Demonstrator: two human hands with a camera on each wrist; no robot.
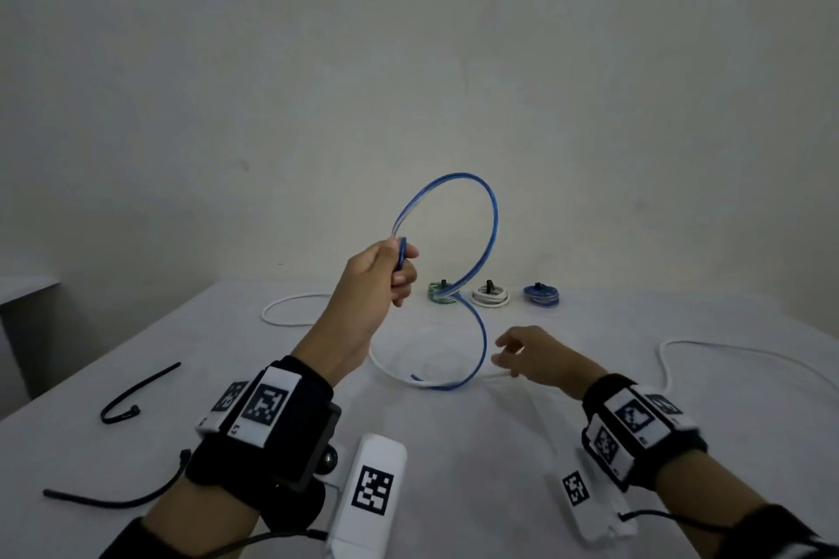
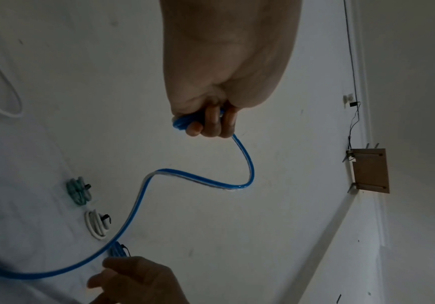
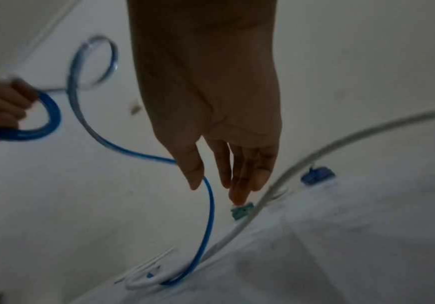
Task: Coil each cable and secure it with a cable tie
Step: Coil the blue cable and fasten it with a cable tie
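My left hand [image 1: 390, 268] is raised above the table and grips several turns of a blue cable [image 1: 492, 218], fingers curled round the small coil [image 2: 185, 122]. From the fist the cable arcs up, swings down in an S and ends on the table [image 1: 436, 384]. My right hand [image 1: 522, 354] hovers low beside the cable's lower bend with fingers straight and relaxed [image 3: 237, 179], holding nothing. A loose white cable [image 1: 726, 352] lies across the table under the blue one.
Three tied coils sit at the back of the table: green [image 1: 441, 293], white [image 1: 490, 297] and blue [image 1: 541, 295]. Two black cable ties lie at the left, one [image 1: 136, 395] farther and one [image 1: 109, 499] near the front edge. A white wall stands behind.
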